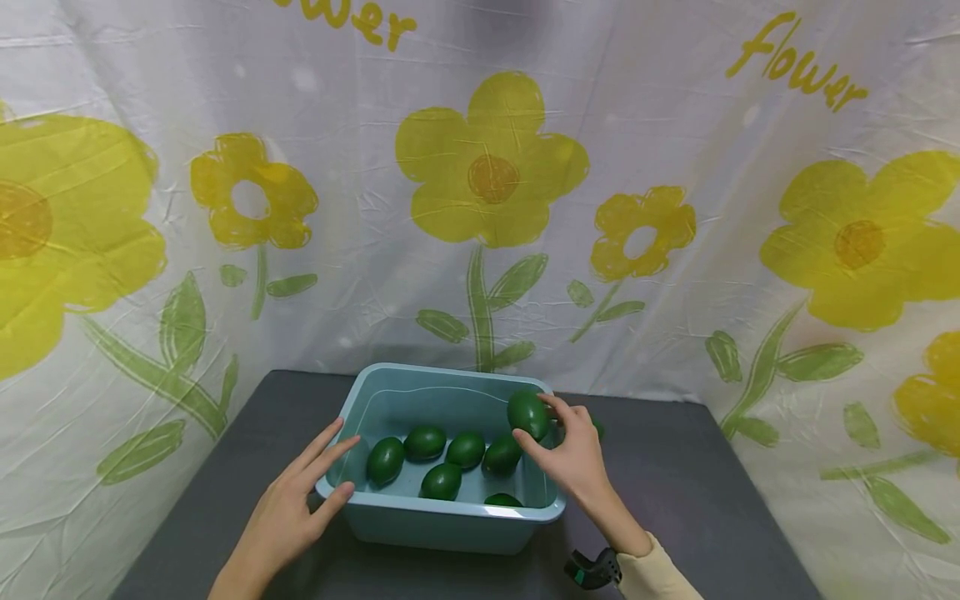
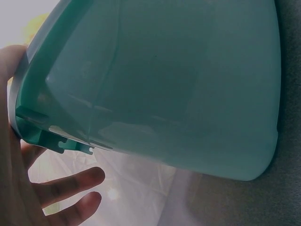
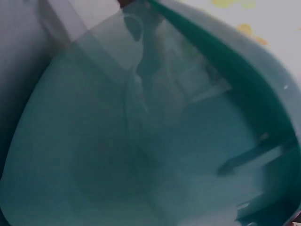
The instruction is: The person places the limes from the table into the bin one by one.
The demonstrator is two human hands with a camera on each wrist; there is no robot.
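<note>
A pale blue plastic bin (image 1: 450, 527) holds several glossy dark green avocados, one of them (image 1: 386, 461) at its left end. My right hand (image 1: 573, 450) pinches another avocado (image 1: 528, 414) between thumb and fingers, over the right end of the bin. At the bin's left rim is my left hand (image 1: 288, 500), thumb and fingers spread and fairly straight about the front corner. In the left wrist view, its two lower fingers (image 2: 70, 186) stretch out beside the bin wall (image 2: 188, 94). The right wrist view shows mostly the bin's outer side (image 3: 117, 155).
The bin stands on a dark grey table (image 1: 660, 500). Partly hidden behind my right hand, another green avocado (image 1: 597, 427) shows past the bin's right side. A white curtain (image 1: 360, 275) with yellow flowers surrounds the table at the back and sides.
</note>
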